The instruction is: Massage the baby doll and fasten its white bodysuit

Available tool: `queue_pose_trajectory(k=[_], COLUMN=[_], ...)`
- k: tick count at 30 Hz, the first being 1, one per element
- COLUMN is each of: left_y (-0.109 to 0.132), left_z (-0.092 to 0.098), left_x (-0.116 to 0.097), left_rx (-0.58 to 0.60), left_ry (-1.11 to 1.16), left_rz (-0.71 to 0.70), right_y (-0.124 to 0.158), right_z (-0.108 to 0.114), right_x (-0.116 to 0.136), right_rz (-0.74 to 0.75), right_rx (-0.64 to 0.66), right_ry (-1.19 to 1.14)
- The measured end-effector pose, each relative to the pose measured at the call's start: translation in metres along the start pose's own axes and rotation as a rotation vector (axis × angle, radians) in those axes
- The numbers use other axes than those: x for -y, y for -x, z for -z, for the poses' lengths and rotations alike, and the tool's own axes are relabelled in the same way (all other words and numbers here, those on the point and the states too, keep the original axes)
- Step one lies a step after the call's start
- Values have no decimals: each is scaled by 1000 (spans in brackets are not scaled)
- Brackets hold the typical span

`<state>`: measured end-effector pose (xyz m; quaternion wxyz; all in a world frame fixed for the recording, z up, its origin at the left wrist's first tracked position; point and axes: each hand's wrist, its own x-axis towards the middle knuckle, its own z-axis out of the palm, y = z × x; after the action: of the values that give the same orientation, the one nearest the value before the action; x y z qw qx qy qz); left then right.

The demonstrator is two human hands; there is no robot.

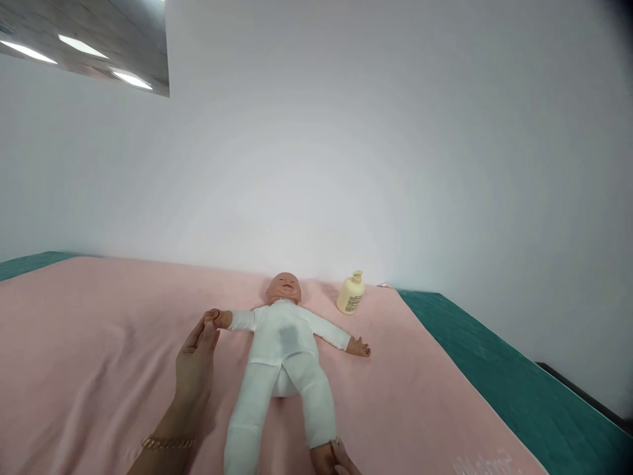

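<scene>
A baby doll with a white cloth body lies on its back on a pink cloth, its head toward the wall and its arms spread. My left hand, with a gold bracelet at the wrist, pinches the doll's hand at the left of the view. At the bottom edge, my right hand is only partly in view, its fingers closed on the doll's foot. The doll's other hand rests free on the cloth.
A pale yellow pump bottle stands to the right of the doll's head. The pink cloth is wrinkled at the left and lies over a green surface. Behind rises a white wall.
</scene>
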<state>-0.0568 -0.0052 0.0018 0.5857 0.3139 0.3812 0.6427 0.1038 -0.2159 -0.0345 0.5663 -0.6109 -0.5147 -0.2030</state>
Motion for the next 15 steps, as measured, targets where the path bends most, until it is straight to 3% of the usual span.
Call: queue_pose_trajectory(k=[6, 15], left_y=[-9, -52], left_z=[9, 37], left_x=[1, 32], left_rx=[-73, -222], left_ry=[192, 458], left_rz=[118, 329], right_y=[-47, -138], right_z=[-44, -150], right_x=[-3, -10], right_rz=[-14, 16], right_rx=[49, 134], right_ry=[-5, -53])
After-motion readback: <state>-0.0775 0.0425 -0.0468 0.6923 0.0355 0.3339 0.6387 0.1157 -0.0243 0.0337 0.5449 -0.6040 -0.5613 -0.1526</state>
